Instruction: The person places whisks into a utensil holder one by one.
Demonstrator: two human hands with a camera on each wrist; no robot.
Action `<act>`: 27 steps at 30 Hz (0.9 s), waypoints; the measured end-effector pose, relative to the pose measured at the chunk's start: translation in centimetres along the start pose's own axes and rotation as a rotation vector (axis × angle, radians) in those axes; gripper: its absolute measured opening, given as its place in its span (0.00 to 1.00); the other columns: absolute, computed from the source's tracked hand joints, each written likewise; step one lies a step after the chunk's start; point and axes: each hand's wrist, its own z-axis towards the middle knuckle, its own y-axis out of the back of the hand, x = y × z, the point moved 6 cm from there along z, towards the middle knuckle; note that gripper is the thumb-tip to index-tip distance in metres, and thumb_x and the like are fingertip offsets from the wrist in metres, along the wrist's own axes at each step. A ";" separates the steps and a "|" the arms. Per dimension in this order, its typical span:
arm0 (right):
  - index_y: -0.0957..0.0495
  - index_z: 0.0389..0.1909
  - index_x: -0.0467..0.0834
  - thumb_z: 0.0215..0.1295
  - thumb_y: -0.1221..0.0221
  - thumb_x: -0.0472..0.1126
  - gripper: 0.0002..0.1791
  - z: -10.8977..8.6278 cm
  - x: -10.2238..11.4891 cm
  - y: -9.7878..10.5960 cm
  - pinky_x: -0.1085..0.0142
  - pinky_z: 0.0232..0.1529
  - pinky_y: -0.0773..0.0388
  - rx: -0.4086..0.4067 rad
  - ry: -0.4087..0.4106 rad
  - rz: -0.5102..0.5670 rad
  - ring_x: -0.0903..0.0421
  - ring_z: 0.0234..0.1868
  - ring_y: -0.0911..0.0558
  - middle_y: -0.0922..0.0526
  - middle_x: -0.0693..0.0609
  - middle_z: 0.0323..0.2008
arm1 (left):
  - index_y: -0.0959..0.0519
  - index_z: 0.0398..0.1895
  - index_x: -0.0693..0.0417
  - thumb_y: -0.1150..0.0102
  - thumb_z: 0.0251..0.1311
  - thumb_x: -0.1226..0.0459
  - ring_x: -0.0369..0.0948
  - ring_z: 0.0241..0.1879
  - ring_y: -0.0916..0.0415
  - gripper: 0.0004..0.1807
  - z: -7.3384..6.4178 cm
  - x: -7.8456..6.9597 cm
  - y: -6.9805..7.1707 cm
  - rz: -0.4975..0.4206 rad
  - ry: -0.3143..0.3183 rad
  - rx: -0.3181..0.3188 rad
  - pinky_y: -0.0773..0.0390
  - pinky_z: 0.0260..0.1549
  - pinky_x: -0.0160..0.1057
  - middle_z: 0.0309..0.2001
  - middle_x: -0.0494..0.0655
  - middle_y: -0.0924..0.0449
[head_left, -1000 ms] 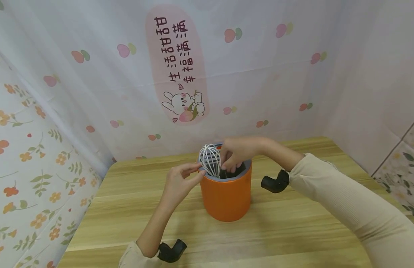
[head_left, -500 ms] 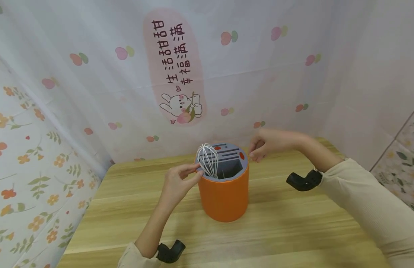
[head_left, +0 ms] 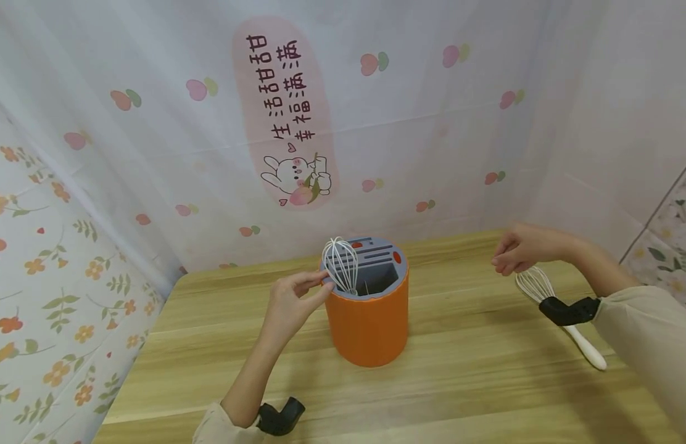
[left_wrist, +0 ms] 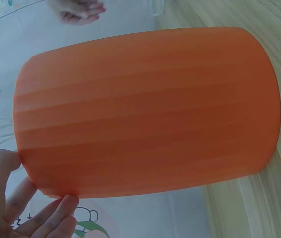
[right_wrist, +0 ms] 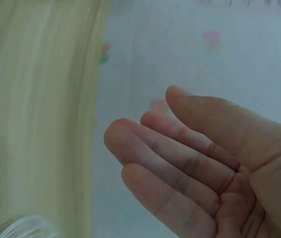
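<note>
An orange knife-and-utensil holder [head_left: 371, 333] with a slotted grey top stands upright on the wooden table. My left hand [head_left: 290, 302] pinches its left rim; the left wrist view shows the thumb and fingers at the edge of the ribbed orange wall [left_wrist: 145, 114]. One wire whisk [head_left: 340, 265] stands loops-up in the holder's front compartment, its handle hidden inside. A second whisk [head_left: 589, 353] with a white handle lies on the table at the right, partly covered by the wrist mount. My right hand [head_left: 528, 246] hovers over its wire end, holding nothing, with fingers [right_wrist: 165, 198] loosely bent.
Black wrist mounts [head_left: 281, 417] sit on both forearms. Behind the wooden table [head_left: 459, 382] hangs a printed curtain [head_left: 432, 123]. A floral cloth [head_left: 54, 296] covers the left side. Thin upright wires show inside the holder's open compartment.
My right hand has left the holder's compartment and moved right, away from it. The whisk lying on the table has come into sight. My left hand stays at the rim.
</note>
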 end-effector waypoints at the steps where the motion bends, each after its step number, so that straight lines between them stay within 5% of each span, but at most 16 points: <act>1: 0.24 0.43 0.27 0.63 0.43 0.39 0.17 -0.3 -0.8 0.1 0.63 0.37 0.19 0.000 -0.014 0.006 0.50 0.38 0.17 0.17 0.42 0.36 | 0.19 0.44 0.66 0.37 0.53 0.69 0.47 0.45 0.22 0.15 -0.1 -0.5 0.0 0.001 0.005 0.003 0.30 0.53 0.45 0.45 0.56 0.20; 17: 0.25 0.38 0.21 0.61 0.47 0.32 0.15 -3.9 -12.8 -0.6 0.66 0.30 0.20 -0.007 -0.138 0.083 0.56 0.28 0.19 0.18 0.43 0.30 | 0.19 0.44 0.66 0.37 0.53 0.69 0.48 0.46 0.22 0.15 -0.3 -0.4 0.2 0.003 0.016 -0.007 0.30 0.54 0.46 0.45 0.55 0.20; 20: 0.29 0.23 0.20 0.60 0.46 0.32 0.15 -4.6 -14.0 -1.3 0.70 0.22 0.25 0.024 -0.144 0.094 0.62 0.19 0.27 0.24 0.51 0.20 | 0.19 0.44 0.66 0.37 0.53 0.69 0.48 0.46 0.22 0.15 -0.4 -0.5 0.2 0.006 0.015 -0.009 0.30 0.54 0.46 0.45 0.55 0.20; 22: 0.36 0.13 0.28 0.59 0.46 0.32 0.19 -4.9 -14.8 -1.9 0.72 0.19 0.30 0.038 -0.164 0.111 0.64 0.17 0.33 0.30 0.55 0.16 | 0.19 0.44 0.66 0.37 0.53 0.69 0.48 0.45 0.22 0.15 -0.4 -0.5 0.2 0.010 0.014 -0.011 0.30 0.53 0.47 0.45 0.55 0.20; 27: 0.45 0.08 0.32 0.59 0.45 0.33 0.24 -5.5 -16.1 -3.3 0.75 0.15 0.39 0.082 -0.187 0.145 0.66 0.13 0.39 0.36 0.57 0.11 | 0.20 0.44 0.66 0.37 0.53 0.69 0.48 0.46 0.22 0.15 -0.3 -0.6 0.1 0.014 0.013 -0.011 0.30 0.53 0.47 0.45 0.56 0.20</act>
